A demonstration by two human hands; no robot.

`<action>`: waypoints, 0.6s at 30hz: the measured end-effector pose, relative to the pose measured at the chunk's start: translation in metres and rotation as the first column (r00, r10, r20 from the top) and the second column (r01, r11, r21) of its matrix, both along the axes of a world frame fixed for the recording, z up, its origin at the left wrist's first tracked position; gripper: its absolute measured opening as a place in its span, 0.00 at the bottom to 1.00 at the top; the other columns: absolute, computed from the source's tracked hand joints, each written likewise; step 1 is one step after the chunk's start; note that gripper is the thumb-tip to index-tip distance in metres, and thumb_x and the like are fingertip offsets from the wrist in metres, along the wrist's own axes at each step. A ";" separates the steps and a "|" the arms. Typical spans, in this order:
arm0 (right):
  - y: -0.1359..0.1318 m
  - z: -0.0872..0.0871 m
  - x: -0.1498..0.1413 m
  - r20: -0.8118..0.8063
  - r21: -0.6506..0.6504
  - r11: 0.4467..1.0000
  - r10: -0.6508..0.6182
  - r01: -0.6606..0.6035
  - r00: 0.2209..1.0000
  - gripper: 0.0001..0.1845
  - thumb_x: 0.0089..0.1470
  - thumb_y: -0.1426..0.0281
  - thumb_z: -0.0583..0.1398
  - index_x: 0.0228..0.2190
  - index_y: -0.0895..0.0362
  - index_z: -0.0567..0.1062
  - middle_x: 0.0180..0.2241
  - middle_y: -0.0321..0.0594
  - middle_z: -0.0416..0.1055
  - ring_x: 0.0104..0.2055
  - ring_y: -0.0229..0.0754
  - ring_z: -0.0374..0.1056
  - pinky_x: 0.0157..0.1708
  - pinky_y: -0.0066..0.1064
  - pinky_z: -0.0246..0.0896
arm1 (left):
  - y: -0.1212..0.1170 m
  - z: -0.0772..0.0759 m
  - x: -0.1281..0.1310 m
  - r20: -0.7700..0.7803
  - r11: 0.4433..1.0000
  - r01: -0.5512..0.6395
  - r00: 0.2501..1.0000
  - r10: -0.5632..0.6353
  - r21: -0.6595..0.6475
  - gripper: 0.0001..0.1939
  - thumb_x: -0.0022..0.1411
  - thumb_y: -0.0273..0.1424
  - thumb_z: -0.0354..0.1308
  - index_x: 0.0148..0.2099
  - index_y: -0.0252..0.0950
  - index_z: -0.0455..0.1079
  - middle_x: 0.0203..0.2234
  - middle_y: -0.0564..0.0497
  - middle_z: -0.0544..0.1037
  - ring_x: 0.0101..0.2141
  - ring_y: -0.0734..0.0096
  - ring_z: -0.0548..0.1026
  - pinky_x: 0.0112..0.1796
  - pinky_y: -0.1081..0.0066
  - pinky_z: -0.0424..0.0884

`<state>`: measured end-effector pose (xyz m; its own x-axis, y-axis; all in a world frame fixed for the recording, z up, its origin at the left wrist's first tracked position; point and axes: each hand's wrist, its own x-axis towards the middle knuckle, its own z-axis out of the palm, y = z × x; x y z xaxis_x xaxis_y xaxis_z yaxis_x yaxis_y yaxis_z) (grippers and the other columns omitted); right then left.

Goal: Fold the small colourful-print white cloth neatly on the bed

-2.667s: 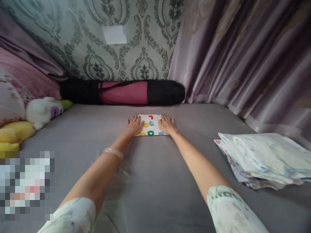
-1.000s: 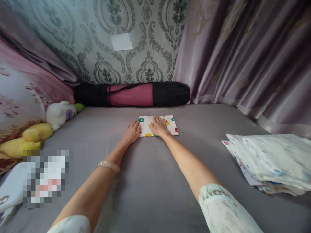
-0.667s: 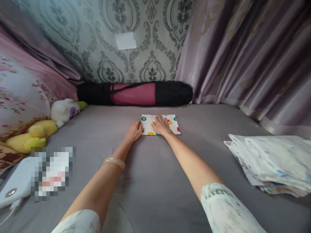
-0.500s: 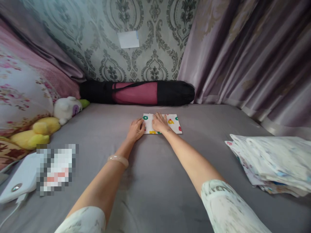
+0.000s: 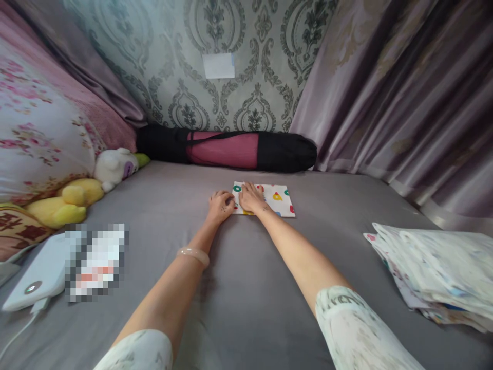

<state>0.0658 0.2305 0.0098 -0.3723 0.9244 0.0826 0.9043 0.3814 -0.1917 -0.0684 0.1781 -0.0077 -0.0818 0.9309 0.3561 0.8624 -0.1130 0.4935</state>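
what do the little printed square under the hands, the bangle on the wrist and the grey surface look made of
Small white folded square with coloured shapes: looks like thin woven cotton, matte, lying flat with crisp edges. Pale translucent bangle on the left wrist: glossy and rigid, possibly jade or resin. Grey bed sheet: soft matte fabric, faintly velvety, creasing near the arms.

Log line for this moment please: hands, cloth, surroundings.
left hand: at folded cloth's left edge | right hand: flat on folded cloth | surface: grey bed | right: cloth stack
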 end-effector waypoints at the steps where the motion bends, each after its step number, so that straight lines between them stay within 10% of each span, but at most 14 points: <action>1: 0.002 0.000 -0.004 -0.011 0.024 1.000 0.012 -0.012 1.000 0.29 0.64 0.65 0.42 0.62 0.63 0.58 0.66 0.49 0.49 0.68 0.50 0.42 0.64 0.53 0.32 | 0.001 -0.001 0.000 0.009 1.000 -0.019 1.000 0.019 0.010 0.13 0.59 0.30 0.51 0.43 0.40 0.75 0.45 0.48 0.77 0.49 0.56 0.68 0.48 0.58 0.63; 18: -0.031 -0.008 -0.025 -0.067 0.042 0.995 0.089 -0.086 0.994 0.31 0.65 0.64 0.40 0.64 0.66 0.54 0.68 0.51 0.45 0.69 0.49 0.37 0.65 0.49 0.27 | 0.001 0.000 -0.004 0.108 0.993 -0.115 0.988 0.112 0.025 0.18 0.59 0.23 0.43 0.46 0.38 0.70 0.46 0.45 0.76 0.50 0.58 0.68 0.50 0.58 0.63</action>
